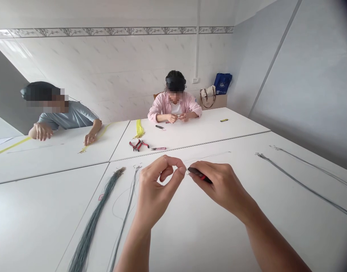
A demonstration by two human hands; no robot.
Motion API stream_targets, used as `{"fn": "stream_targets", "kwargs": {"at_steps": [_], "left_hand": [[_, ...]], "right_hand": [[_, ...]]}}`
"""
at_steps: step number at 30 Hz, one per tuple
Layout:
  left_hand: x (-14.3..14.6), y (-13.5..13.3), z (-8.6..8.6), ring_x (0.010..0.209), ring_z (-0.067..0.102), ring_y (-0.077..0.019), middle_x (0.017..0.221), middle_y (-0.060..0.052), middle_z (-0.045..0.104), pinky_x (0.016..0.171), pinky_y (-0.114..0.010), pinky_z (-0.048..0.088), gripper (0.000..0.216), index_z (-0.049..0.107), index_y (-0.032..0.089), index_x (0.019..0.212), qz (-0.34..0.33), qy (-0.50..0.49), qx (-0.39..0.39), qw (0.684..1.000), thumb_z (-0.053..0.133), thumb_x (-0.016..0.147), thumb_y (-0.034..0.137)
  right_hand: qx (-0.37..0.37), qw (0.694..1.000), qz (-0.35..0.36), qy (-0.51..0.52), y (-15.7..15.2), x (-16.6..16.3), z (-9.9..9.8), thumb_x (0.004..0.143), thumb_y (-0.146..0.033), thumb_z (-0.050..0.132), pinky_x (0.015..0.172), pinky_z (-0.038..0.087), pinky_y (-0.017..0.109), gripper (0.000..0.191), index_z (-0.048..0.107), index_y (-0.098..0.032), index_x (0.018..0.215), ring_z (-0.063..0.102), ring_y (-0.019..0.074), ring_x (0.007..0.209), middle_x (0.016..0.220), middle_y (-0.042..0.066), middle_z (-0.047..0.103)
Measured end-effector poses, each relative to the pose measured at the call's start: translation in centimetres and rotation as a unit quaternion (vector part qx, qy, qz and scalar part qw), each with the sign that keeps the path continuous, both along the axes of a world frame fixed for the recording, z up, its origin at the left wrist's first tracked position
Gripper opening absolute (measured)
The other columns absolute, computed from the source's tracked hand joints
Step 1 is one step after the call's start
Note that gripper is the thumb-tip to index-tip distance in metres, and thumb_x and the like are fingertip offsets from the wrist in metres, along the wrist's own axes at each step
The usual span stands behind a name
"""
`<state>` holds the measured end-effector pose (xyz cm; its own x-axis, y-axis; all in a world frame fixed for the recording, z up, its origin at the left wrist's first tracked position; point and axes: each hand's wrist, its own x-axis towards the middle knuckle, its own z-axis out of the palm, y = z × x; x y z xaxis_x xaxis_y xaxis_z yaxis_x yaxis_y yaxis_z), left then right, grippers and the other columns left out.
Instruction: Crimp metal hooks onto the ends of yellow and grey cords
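Observation:
My left hand (159, 189) pinches a small curved metal hook (187, 172), which looks like a fishing hook, between thumb and index finger. My right hand (223, 185) is wrapped around a short black-and-red hand tool (200, 175); its tip meets the hook beside my left fingertips. The tool's exact kind is hidden by my fingers. Thin line trails over the table near my left wrist. Left of that wrist lie a thick bundle of grey-green line (95, 215) and a thinner bundle (125, 211) with small hooks at its far end.
Two grey strands of line (292, 177) (309, 162) stretch along the right side. Beyond my hands lie red-handled pliers (138, 145), pink-handled snips (158, 149), a yellow bundle (138, 129) and a small yellow object (224, 120). Two people work across the joined white tables (190, 234).

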<state>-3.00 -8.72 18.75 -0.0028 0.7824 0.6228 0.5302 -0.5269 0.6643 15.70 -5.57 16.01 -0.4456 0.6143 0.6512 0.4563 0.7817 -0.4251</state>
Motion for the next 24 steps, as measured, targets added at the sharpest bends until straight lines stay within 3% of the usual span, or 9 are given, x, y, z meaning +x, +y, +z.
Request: {"fn": "stream_targets", "kwargs": {"at_steps": [12, 24], "left_hand": [[-0.04, 0.05, 0.17, 0.053, 0.029, -0.0093, 0.059, 0.006, 0.025, 0.052, -0.025, 0.029, 0.015, 0.067, 0.023, 0.080, 0.006, 0.002, 0.011, 1.000, 0.062, 0.094, 0.024], [0.14, -0.15, 0.35, 0.054, 0.026, -0.0087, 0.061, 0.006, 0.024, 0.050, -0.024, 0.025, 0.013, 0.066, 0.022, 0.080, 0.004, 0.025, 0.022, 0.999, 0.062, 0.093, 0.018]], "right_hand": [[-0.004, 1.000, 0.007, -0.017, -0.03, 0.26, 0.37, 0.102, -0.018, 0.052, 0.061, 0.035, 0.025, 0.011, 0.060, -0.020, 0.095, 0.046, 0.0116, 0.063, 0.073, -0.002, 0.058], [-0.009, 1.000, -0.001, -0.016, -0.19, 0.23, 0.58, 0.103, -0.020, 0.052, 0.055, 0.031, 0.024, 0.014, 0.060, -0.020, 0.092, 0.039, 0.0091, 0.057, 0.067, -0.005, 0.051]]}}
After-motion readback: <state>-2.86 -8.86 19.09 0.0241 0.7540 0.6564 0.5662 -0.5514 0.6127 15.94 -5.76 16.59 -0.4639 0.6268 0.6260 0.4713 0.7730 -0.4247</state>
